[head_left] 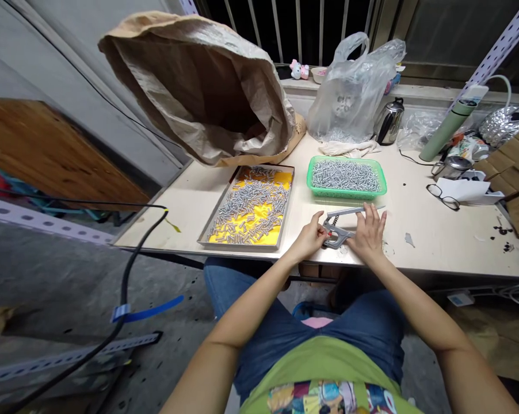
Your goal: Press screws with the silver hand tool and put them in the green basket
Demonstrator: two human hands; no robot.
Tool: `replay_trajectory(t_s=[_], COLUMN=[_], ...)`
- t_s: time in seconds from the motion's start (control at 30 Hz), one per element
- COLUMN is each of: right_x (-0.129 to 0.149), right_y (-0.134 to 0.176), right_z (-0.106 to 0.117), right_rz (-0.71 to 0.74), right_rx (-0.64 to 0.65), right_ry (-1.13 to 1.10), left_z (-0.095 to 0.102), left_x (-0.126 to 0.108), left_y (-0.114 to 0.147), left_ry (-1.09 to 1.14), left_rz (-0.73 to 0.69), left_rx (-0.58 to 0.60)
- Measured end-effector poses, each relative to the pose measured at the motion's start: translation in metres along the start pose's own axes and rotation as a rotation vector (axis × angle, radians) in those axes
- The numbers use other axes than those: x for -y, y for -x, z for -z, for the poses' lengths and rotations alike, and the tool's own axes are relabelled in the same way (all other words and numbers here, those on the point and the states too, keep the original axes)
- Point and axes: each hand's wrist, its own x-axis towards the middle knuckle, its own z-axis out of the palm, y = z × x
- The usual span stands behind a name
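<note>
A grey plier-like hand tool [338, 237] with a coil spring and a long upper lever lies at the table's front edge, its handles spread apart. My right hand [369, 233] is on its handle end, fingers stretched over the lever and thumb against the lower handle. At the tool's head, my left hand [312, 237] is closed in a pinch. A small red spot shows by those fingertips; whatever they hold is too small to make out. Left of my hands, a metal tray [201, 237] holds many small silver metal pieces on a yellow lining. Similar pieces fill a green plastic basket [310, 190] behind the tool.
A large open brown paper sack [190, 75] stands behind the tray. Farther back are a clear plastic bag [350, 92], a steel kettle [390, 122] and a green flask [447, 131]. Eyeglasses [443, 197] and cardboard boxes [516, 167] lie to the right. A black cable [128, 270] hangs at the left.
</note>
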Motion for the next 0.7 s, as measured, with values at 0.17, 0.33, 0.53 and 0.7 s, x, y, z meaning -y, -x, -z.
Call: replay_trajectory(t_s=[0.17, 0.33, 0.53, 0.7], right_x=[0.0022, 0.0044, 0.0046, 0.0036], right_y=[0.0004, 0.0009, 0.0015, 0.0016], right_z=[0.0018, 0.0015, 0.0002, -0.0003], right_rz=[-0.005, -0.015, 0.013, 0.045], right_rx=[-0.015, -0.017, -0.046, -0.074], right_ry=[0.009, 0.024, 0.032, 0.024], left_z=[0.0004, 0.0003, 0.0001, -0.0005], left_x=[-0.0005, 0.0019, 0.0007, -0.0003], left_y=[-0.0007, 0.0004, 0.0004, 0.0038], left_ry=[-0.019, 0.015, 0.004, -0.013], left_rz=[0.017, 0.057, 0.082, 0.103], left_rx=[0.067, 0.076, 0.076, 0.117])
